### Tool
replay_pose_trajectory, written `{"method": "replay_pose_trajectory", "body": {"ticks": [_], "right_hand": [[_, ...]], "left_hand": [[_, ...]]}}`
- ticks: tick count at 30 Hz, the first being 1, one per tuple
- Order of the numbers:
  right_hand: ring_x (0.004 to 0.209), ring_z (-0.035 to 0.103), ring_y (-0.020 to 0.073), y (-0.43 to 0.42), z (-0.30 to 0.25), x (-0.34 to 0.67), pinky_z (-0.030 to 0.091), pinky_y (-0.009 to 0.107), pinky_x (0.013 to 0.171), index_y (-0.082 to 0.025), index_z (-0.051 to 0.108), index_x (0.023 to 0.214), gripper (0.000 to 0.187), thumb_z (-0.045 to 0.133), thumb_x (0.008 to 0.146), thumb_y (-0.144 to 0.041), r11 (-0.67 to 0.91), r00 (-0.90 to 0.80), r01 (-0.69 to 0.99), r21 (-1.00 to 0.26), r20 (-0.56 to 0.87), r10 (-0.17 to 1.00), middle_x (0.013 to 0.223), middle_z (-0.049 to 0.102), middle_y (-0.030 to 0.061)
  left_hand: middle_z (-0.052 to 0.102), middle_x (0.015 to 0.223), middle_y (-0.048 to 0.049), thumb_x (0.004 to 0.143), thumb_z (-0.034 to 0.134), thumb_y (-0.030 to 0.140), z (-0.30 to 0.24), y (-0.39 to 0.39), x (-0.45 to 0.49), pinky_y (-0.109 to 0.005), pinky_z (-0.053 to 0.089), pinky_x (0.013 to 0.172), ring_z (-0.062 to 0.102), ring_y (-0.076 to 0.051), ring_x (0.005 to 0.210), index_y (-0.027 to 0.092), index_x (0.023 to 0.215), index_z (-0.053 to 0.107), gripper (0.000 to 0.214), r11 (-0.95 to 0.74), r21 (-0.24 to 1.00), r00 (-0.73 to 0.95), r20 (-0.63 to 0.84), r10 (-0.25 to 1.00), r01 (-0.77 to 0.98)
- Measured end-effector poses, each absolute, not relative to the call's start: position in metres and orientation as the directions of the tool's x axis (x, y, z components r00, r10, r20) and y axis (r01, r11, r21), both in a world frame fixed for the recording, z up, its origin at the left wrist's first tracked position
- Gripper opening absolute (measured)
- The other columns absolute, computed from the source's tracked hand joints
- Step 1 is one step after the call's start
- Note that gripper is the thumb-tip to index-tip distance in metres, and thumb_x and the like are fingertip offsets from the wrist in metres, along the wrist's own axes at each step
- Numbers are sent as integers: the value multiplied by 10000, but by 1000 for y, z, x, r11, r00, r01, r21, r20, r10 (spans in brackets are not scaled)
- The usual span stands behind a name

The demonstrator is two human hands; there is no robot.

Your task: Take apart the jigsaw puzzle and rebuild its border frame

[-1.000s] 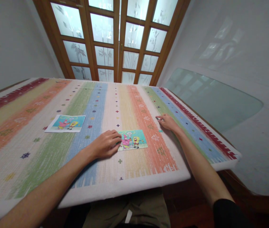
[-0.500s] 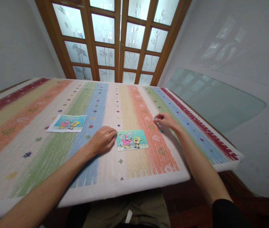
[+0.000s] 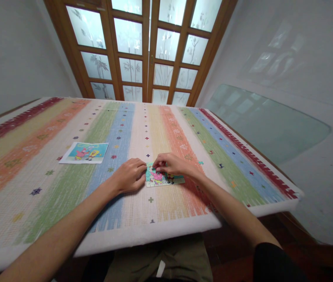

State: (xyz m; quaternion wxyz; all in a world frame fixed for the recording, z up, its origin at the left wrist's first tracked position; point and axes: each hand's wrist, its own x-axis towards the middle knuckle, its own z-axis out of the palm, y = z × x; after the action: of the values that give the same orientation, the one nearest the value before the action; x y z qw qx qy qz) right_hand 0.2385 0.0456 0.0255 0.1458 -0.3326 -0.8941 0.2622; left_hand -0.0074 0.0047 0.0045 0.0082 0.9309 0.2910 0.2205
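Observation:
A small jigsaw puzzle [image 3: 166, 181] printed with cartoon figures on a turquoise ground lies flat near the table's front edge. At its left edge rests my left hand [image 3: 131, 174], fingers bent and closed against the border. My right hand [image 3: 171, 163] is over the upper left part of the puzzle, thumb and fingers pinched on a small puzzle piece that the fingertips mostly hide. The hand also covers much of the picture's upper half. One loose turquoise puzzle piece [image 3: 201, 162] lies on the cloth, right of the puzzle.
A paper reference picture [image 3: 84, 153] with a similar cartoon scene lies to the left, beyond my left hand. A striped tablecloth [image 3: 166, 203] covers the table. Past the far edge stand wooden doors [image 3: 148, 51] with frosted panes; a pale glass-like panel [image 3: 260, 121] is at right.
My right hand has moved left from the cloth onto the puzzle, carrying a puzzle piece. The loose piece once beneath it now shows uncovered. My left hand stays at the puzzle's left edge.

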Motion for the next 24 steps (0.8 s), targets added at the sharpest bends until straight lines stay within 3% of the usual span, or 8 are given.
{"method": "replay_pose_trajectory", "body": {"ticks": [7,13,24], "right_hand": [[912,609,193,43,14,235,482,339,855,-171,759,972,98,688,906,-155,699,-678,522,-490,260,688,965,653,71],[915,592,206,34,10,247,463,351,854,-181,791,923,61,770,870,-203,689,-659,558,-462,258,707,934,638,63],[924,576,204,28,6,231,462,345,847,-207,808,1002,118,722,936,-255,694,-635,587,-418,294,714,924,624,64]], "left_hand": [[726,984,-138,930,508,261,3,4,-5,-460,533,874,648,-273,933,156,968,687,211,-835,169,729,420,541,523],[728,979,-127,925,521,261,4,4,-5,-457,518,878,651,-271,931,165,936,682,188,-836,142,732,421,535,530],[734,994,-120,927,517,270,5,3,-5,-444,508,884,656,-267,942,169,954,674,189,-834,120,740,407,536,538]]}}
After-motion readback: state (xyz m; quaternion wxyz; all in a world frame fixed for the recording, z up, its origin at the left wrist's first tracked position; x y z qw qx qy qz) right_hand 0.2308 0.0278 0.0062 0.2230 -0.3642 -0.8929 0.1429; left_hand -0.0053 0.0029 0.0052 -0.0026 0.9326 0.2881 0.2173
